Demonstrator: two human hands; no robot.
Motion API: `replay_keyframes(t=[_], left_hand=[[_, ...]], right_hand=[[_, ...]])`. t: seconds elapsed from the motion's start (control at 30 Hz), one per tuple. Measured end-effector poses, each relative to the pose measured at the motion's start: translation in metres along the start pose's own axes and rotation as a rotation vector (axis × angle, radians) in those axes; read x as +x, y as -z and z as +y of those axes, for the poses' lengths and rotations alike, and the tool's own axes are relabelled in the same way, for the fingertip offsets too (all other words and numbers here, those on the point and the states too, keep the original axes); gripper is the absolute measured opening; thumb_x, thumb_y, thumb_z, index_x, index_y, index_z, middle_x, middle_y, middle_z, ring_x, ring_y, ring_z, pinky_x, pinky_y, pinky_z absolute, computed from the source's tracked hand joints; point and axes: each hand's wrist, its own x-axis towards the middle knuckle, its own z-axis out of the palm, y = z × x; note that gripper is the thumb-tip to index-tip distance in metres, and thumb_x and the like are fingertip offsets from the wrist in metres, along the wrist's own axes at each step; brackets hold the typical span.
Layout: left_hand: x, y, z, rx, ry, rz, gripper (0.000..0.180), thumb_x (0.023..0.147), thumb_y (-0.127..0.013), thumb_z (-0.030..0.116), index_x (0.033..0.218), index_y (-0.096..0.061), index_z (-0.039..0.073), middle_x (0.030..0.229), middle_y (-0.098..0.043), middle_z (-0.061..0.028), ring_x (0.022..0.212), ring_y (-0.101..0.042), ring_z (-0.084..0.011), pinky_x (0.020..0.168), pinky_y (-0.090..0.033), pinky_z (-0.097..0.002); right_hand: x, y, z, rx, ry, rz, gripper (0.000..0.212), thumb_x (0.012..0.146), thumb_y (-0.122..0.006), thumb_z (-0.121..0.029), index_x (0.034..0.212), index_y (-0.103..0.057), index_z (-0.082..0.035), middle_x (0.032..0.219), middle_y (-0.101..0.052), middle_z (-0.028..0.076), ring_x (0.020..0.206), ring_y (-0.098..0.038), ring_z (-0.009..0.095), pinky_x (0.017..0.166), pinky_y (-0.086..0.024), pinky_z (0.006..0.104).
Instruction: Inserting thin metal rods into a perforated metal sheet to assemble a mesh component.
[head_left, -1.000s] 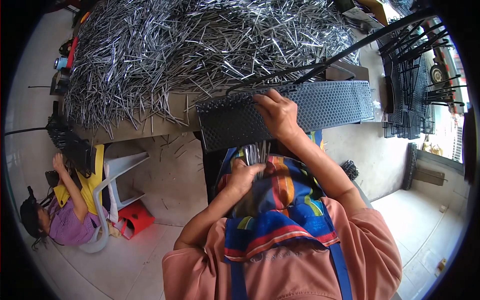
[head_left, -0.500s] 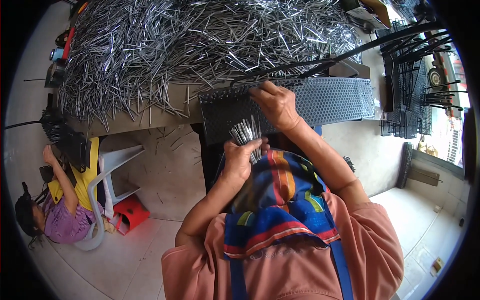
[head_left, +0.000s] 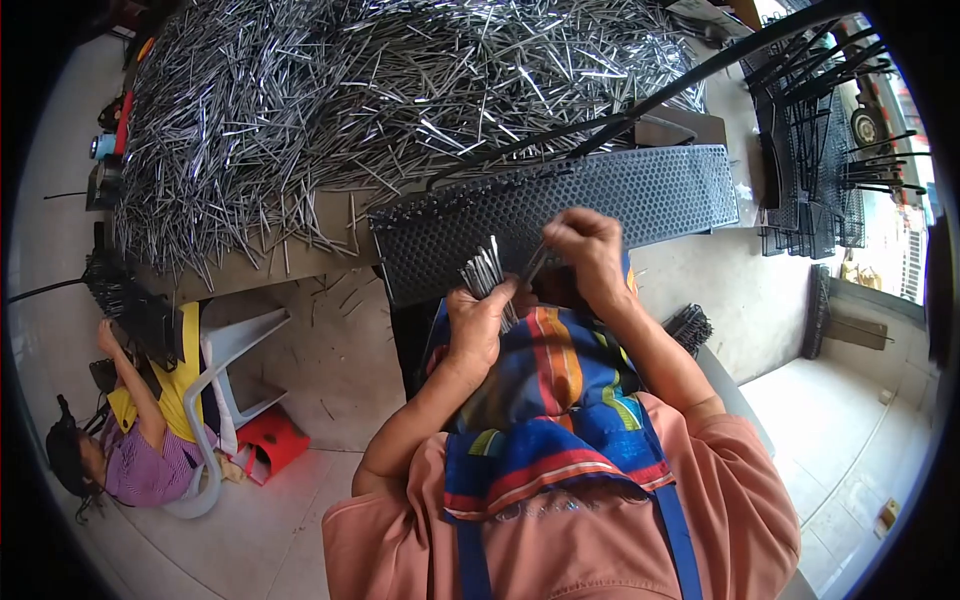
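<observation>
A bundle of thin shiny metal strips (head_left: 483,268) is gripped in my left hand (head_left: 476,325), the strip ends standing up above the fingers. Just to the right, my right hand (head_left: 592,246) is closed in a pinch, somewhat blurred, with a strip (head_left: 536,264) slanting between it and the bundle. Both hands are over the near edge of a long dark perforated metal panel (head_left: 640,195), which lies across the front of the table. Small metal ends line the panel's far left edge. A black bent rod (head_left: 690,85) runs from behind the panel toward the upper right.
A large heap of metal strips (head_left: 400,90) covers the table beyond the panel. Black wire racks (head_left: 810,150) hang at the right. On the left, another person (head_left: 150,455) sits in a grey plastic chair (head_left: 209,400) near a red box (head_left: 280,440).
My right hand has come down from the panel's far edge to beside the bundle. My left hand still grips the strips. The whole view has shifted slightly.
</observation>
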Motion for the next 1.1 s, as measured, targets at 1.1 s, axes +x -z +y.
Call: replay_keyframes(t=[1.1], left_hand=[[0.016, -0.019, 0.011, -0.023, 0.187, -0.077, 0.018, 0.082, -0.065, -0.003, 0.1, -0.065, 0.0, 0.087, -0.072, -0.0153, 0.073, -0.07, -0.022, 0.062, -0.057, -0.032]], right_hand=[[0.061, 0.005, -0.024, -0.895, 0.839, 0.278, 0.012, 0.082, -0.072, -0.013, 0.093, -0.073, -0.009, 0.075, -0.063, 0.009, 0.066, -0.065, 0.03, 0.056, -0.049, 0.0369]])
